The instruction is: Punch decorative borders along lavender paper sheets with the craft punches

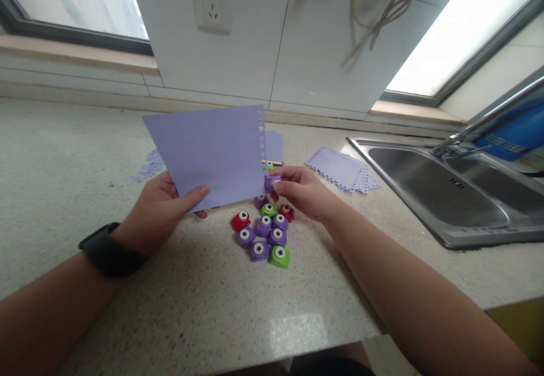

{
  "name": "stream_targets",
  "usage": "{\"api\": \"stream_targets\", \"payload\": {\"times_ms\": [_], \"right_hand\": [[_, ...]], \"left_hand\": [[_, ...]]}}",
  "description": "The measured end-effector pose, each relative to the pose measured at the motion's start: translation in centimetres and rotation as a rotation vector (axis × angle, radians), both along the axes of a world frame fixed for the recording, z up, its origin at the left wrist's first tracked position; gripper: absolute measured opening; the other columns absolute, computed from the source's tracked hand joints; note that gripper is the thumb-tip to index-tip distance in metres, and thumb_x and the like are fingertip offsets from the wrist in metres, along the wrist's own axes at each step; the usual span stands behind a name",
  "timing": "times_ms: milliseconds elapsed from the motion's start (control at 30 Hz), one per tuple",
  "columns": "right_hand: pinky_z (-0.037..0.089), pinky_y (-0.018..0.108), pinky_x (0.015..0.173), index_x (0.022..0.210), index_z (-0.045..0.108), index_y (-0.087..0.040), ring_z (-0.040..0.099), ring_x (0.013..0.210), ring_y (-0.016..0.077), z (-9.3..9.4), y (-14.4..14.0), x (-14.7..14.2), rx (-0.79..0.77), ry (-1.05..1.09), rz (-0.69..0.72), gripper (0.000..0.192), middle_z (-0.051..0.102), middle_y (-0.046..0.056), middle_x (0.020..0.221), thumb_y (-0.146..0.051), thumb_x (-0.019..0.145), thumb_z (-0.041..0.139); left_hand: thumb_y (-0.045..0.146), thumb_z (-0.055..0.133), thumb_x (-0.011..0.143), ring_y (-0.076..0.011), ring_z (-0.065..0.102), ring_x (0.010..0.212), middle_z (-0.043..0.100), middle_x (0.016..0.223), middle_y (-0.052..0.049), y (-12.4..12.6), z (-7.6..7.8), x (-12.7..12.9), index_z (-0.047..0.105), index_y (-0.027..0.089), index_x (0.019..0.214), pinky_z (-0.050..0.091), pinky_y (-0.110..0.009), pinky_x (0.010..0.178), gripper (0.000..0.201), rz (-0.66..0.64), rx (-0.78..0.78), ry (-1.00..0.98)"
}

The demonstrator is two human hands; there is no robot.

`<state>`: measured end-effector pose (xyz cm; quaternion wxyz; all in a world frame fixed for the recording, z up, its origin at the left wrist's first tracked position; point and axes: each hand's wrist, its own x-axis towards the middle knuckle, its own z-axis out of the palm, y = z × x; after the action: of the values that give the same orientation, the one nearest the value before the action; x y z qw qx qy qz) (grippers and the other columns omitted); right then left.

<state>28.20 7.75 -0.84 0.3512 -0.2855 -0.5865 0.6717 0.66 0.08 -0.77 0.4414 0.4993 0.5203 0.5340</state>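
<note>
Speckled countertop (204,319): largest surface in view, running beneath both hands to the foot of a white tiled wall (255,42). Steel sink (420,189): set into the counter at the right, with a faucet (450,145) at its far side.

Lilac sheet (212,155): held raised and tilted above the counter, in front of the person. A row of small cut-outs follows its right edge from the upper corner downward; the visible part of the upper, left and lower edges is straight.

Stack of lilac sheets (338,166): fanned on the counter between the right hand and the sink, edges notched. Further lilac sheets (274,145) lie partly hidden behind the raised one.

Left hand (164,209): closed on the lower left part of the raised sheet, thumb flat on the near face, other fingers mostly hidden behind. Black wristwatch (113,251) on that wrist.

Right hand (304,192): thumb and fingers gripping a purple punch (271,184) at the sheet's right edge, near the lower end of the cut-outs. Whether the paper sits inside its slot cannot be told.

Other punches (263,226): purple, green and red, clustered below the right hand. Paper scraps (151,166): scattered beyond the left hand.
</note>
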Motion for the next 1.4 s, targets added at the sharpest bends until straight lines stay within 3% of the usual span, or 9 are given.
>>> {"api": "stream_targets", "payload": {"times_ms": [333,900,1400], "right_hand": [[0.046,0.029,0.068,0.1,0.074,-0.015,0.059,0.07,0.0132,0.02,-0.04,-0.17,0.008,-0.003,-0.02,0.033,0.067,0.004,0.082,-0.034,0.076,0.087],[0.047,0.026,0.066,0.099,0.075,-0.015,0.061,0.071,0.0118,0.04,-0.26,-0.24,0.047,-0.054,-0.002,0.03,0.069,0.005,0.084,-0.035,0.079,0.085],[0.046,0.025,0.065,0.094,0.071,-0.013,0.06,0.069,0.0111,0.42,-0.72,-0.7,0.024,-0.087,-0.006,0.033,0.068,0.004,0.079,-0.036,0.077,0.087]], "left_hand": [[0.04,0.088,0.072,-0.0187,0.067,0.071,0.074,0.109,-0.008,0.01,-0.19,-0.09,0.071,0.022,0.101,0.062,-0.03,0.054,0.038,0.005,0.029,-0.032],[0.04,0.088,0.072,-0.0151,0.064,0.063,0.074,0.104,-0.007,0.12,-0.29,-0.09,0.07,0.021,0.1,0.06,-0.029,0.052,0.039,0.004,0.028,-0.038],[0.041,0.085,0.076,-0.017,0.068,0.075,0.075,0.109,-0.005,-0.06,0.01,-0.12,0.068,0.022,0.106,0.062,-0.028,0.06,0.039,-0.011,-0.017,0.016]]}}
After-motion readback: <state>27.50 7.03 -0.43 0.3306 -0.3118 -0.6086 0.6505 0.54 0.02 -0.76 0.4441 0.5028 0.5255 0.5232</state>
